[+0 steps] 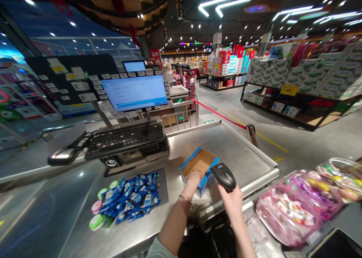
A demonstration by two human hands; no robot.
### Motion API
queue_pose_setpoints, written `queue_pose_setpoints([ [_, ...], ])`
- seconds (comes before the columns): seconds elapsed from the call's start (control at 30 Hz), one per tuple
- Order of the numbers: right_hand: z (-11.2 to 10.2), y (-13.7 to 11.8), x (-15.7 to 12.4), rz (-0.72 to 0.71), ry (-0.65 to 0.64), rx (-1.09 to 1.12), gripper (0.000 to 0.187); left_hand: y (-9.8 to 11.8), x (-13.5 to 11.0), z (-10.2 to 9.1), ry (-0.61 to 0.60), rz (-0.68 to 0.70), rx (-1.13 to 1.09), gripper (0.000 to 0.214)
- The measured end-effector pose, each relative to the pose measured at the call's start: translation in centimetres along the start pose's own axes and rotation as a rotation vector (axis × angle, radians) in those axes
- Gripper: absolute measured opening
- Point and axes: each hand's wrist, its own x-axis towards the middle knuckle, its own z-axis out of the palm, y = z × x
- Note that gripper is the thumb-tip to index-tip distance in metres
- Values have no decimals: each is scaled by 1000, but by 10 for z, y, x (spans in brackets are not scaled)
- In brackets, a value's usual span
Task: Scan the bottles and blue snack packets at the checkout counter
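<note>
**A light carton [199, 163] under the left hand [194, 178]**

The right hand [230, 201] was closed around a handheld barcode scanner [223, 176]. The left hand's fingers disappeared behind the carton's near wall, so their grip could not be told. Blue sachets [130, 197] lay nearer on the left, a pink candy bag [288, 212] on the right. The carton sat on the steel counter [243, 152]. It looked light and fairly stiff, easiest held by its rim. Farther left stood a keyboard [124, 139] and monitor [134, 92].

A black handheld barcode scanner [223, 176] sits gripped in the right hand [228, 202], its head tilted down. The left hand [194, 178] reaches into an open, blue-edged cardboard box [200, 163], which leans on the steel counter [226, 145].
</note>
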Motion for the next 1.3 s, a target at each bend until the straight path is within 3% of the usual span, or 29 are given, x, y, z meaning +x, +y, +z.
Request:
queue_pose_setpoints([
  [0.1, -2, -2, -3, -11, 4, 6, 42, -3, -15, -17, 76, -21, -20, 23],
  [0.17, -2, -3, -4, -6, -1, -1, 43, -5, -30, -26, 200, -20, -88, 37],
  [0.3, -1, -11, -12, -19, -41, -4, 44, -14, -60, -30, 567, 56, -629, 62],
  [0.37, 0, -18, -19, -43, -79, -7, 43, -21, -74, -28, 670, 101, -925, 68],
  [0.5, 9, -31, -36, -95, -193, -38, 43, -35, -100, -24, 703, 131, -1363, 59],
  [0.73, 33, -45, -71, -230, -378, -120, 37, -62, -132, -22, 549, 160, -1987, 49],
  [0.93, 45, -63, -93, -292, -449, -193, 28, -81, -150, -27, 643, 178, -2063, 61],
  [1.13, 49, -66, -100, -284, -476, -220, 27, -91, -159, -32, 706, 165, -2096, 55],
  [1.2, 50, -67, -101, -292, -475, -224, 27, -96, -158, -30, 725, 156, -2034, 56],
  [1.3, 50, -68, -101, -299, -478, -231, 27, -103, -156, -26, 863, 105, -1715, 56],
])
